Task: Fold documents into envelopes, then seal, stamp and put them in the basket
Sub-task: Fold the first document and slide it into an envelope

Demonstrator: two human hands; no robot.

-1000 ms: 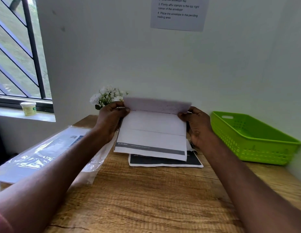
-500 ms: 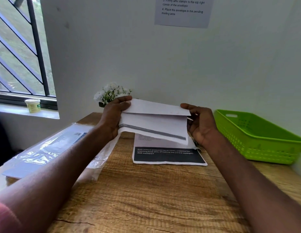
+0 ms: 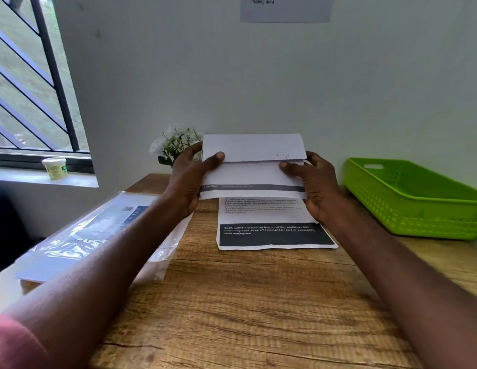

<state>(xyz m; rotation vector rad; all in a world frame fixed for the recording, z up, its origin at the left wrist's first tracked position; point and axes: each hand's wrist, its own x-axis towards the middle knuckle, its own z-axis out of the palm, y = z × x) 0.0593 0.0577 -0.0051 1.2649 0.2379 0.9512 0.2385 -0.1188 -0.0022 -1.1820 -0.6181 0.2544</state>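
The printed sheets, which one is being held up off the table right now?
The folded sheet with the thin grey stripe, gripped by left hand and right hand. The sheet with the black block lies flat.

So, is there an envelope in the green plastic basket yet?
No, the green plastic basket shows only its bare perforated floor; both hands hold the folded white paper above the wooden table.

The folded document (image 3: 252, 166) was white with a dark grey band along its lower edge. Under it lay a white printed sheet (image 3: 274, 230) with a black block bearing white lettering. The basket (image 3: 415, 206) was bright lime green, perforated with small holes. The counter (image 3: 245, 302) showed brown wood grain. White flowers (image 3: 173, 142) had green leaves, and a sleeve (image 3: 11, 342) was pinkish red.
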